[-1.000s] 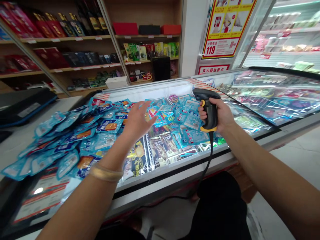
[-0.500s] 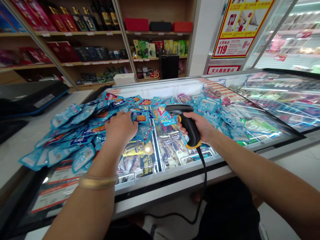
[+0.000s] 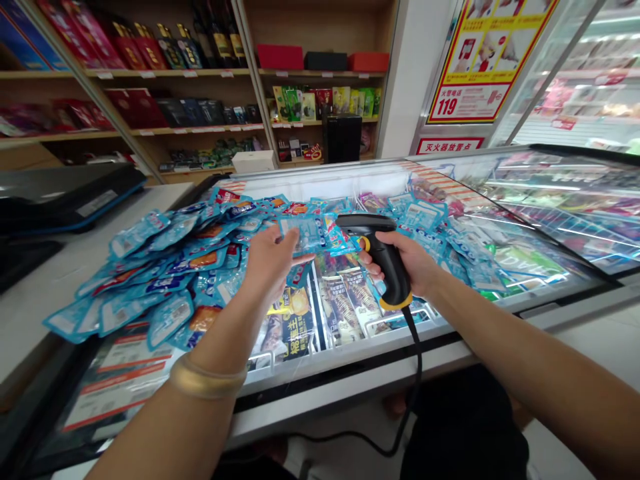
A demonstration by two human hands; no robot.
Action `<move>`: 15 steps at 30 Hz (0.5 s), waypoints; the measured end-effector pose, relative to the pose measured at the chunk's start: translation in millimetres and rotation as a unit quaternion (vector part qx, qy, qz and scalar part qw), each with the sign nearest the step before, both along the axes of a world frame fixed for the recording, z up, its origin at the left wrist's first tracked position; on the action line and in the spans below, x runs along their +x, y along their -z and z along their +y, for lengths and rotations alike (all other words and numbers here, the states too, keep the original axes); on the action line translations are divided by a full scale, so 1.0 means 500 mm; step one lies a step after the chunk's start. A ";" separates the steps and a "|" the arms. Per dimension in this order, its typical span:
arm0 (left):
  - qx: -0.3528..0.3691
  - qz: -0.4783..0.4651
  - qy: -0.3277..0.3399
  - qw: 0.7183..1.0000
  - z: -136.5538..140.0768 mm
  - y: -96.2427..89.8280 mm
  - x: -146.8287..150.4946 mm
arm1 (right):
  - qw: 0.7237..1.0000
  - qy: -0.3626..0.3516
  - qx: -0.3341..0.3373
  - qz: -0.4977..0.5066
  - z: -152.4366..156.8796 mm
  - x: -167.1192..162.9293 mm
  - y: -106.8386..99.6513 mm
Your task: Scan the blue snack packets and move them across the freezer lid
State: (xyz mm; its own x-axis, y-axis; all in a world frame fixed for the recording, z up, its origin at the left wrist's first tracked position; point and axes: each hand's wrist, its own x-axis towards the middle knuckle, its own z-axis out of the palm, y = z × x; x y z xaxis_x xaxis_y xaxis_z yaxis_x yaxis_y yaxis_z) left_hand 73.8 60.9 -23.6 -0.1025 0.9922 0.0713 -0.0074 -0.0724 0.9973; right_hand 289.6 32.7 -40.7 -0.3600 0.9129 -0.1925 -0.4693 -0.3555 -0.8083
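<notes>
My left hand (image 3: 273, 257), with a gold bangle on its wrist, pinches a blue snack packet (image 3: 306, 235) between thumb and fingers above the glass lid. My right hand (image 3: 407, 263) is wrapped round the grip of a black and yellow barcode scanner (image 3: 390, 267), its head turned left toward the packet. Another blue packet with red print (image 3: 337, 237) shows just below the scanner's head. A heap of blue packets (image 3: 170, 267) lies to the left of my left hand. More blue packets (image 3: 440, 233) are spread behind and right of the scanner.
Under the glass of the chest freezer (image 3: 360, 373) lie wrapped goods in wire baskets. The scanner's black cable (image 3: 417, 360) hangs over the front edge. A dark flat device (image 3: 65, 193) sits on the left counter. Stocked shelves (image 3: 195, 127) stand behind.
My left hand has lifted a blue packet from the heap and moved right with it, up to the scanner's head. The scanner has stayed almost in place; the view has shifted slightly.
</notes>
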 end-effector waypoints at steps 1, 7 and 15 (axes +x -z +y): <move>-0.021 -0.026 0.011 0.999 0.000 0.005 0.006 | 1.000 0.003 0.004 0.002 -0.001 0.001 0.000; -0.049 -0.084 0.000 0.995 -0.003 0.013 0.026 | 1.000 0.008 0.025 0.005 -0.005 0.006 -0.002; -0.077 -0.076 -0.005 0.994 0.000 0.021 0.032 | 0.999 -0.003 0.031 0.009 -0.008 0.006 -0.007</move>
